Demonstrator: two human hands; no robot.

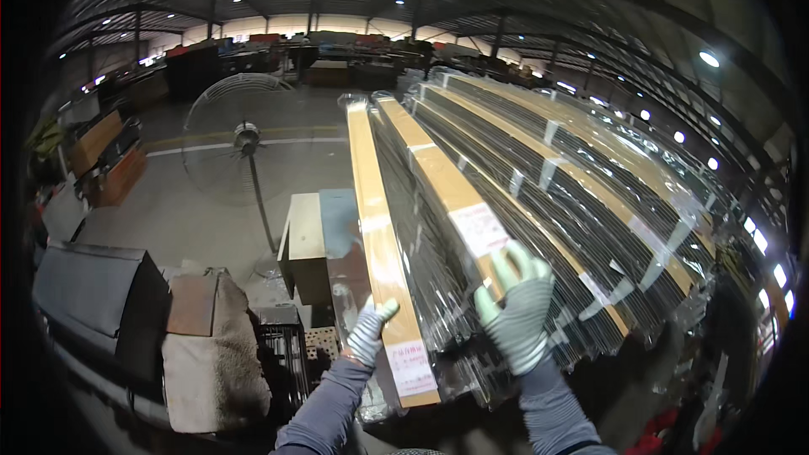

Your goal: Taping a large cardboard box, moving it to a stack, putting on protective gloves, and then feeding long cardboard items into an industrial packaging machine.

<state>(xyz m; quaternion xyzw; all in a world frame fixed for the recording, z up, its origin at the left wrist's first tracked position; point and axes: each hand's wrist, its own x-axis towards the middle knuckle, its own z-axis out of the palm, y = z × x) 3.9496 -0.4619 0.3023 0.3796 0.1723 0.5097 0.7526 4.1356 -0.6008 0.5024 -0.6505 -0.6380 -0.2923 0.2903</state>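
Note:
Long bundles of dark, thin strips lie side by side, wrapped in clear plastic and edged with tan cardboard. My left hand (368, 329), in a striped work glove, grips the side of the leftmost wrapped bundle (376, 227), thumb over its cardboard edge. A white label (410, 368) is on this bundle's near end. My right hand (518, 307), gloved likewise, grasps the cardboard of the neighbouring wrapped bundle (438, 173), thumb on one side and fingers on the other, just below a second white label (479, 227). The undersides of both bundles are hidden.
More wrapped bundles (556, 173) are stacked to the right. A pedestal fan (247, 136) stands at the back left, with a pale box-like cabinet (305, 227) nearer. At the left are a dark box-shaped object (97, 295) and a cloth-covered seat (206, 362).

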